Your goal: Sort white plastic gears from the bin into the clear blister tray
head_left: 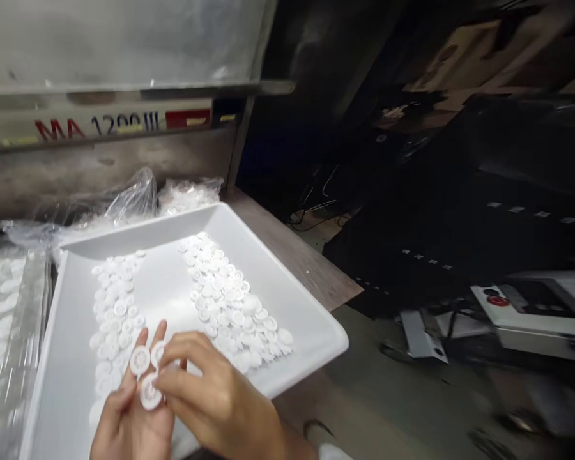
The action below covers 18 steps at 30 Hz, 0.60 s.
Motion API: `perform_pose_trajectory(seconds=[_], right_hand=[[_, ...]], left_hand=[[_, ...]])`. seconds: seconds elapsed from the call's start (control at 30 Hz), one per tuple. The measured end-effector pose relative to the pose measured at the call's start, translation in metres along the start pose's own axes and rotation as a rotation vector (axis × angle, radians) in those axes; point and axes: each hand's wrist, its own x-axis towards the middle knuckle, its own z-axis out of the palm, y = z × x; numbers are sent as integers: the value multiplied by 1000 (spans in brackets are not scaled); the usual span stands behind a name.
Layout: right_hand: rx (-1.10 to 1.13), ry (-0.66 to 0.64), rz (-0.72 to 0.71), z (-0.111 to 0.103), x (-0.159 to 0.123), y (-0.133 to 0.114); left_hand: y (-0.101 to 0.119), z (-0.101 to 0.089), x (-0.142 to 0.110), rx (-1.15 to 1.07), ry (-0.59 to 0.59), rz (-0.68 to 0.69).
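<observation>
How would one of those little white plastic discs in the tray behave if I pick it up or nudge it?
Each white plastic disc looks thin and moulded, so probably stiff and very light. The left hand holds several at once, which suggests little weight. Being round and flat, those lying in the white tray would likely slide when pushed, and might roll if stood on edge.

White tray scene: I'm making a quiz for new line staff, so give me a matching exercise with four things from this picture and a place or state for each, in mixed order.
Things:
1. white tray
2. small white round parts
3. clear plastic bags
4. red button

Places or states:
A. on the grey box at the right
B. lying in two heaps
C. behind the tray, against the machine
D. resting on the wooden table

Pairs: 1-D, 2-B, 3-C, 4-A
</observation>
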Motion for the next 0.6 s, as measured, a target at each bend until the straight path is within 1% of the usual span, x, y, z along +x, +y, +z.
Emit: perform_pose_trajectory(seconds=[0.07,0.1,0.13,0.17,0.23,0.37,0.53,0.6], right_hand=[[48,-16,64,-5,0,-6],[60,-19,111,-6,0,-7],[67,-20,157,-5,-1,-7],[70,-18,198,-4,-1,-6],[80,-18,253,1,-2,-2],[118,-33,311,6,-5,3],[86,-84,349,7,-5,0],[65,-86,359,7,-3,-2]], left_hand=[[-8,17,-1,12,298,106],[-11,25,0,6,385,167],[-12,32,2,-1,401,183],[-11,36,4,-6,392,181],[-8,38,7,-28,334,180],[-5,32,5,-39,231,173],[-6,29,3,-36,213,160],[-6,30,4,-43,209,153]])
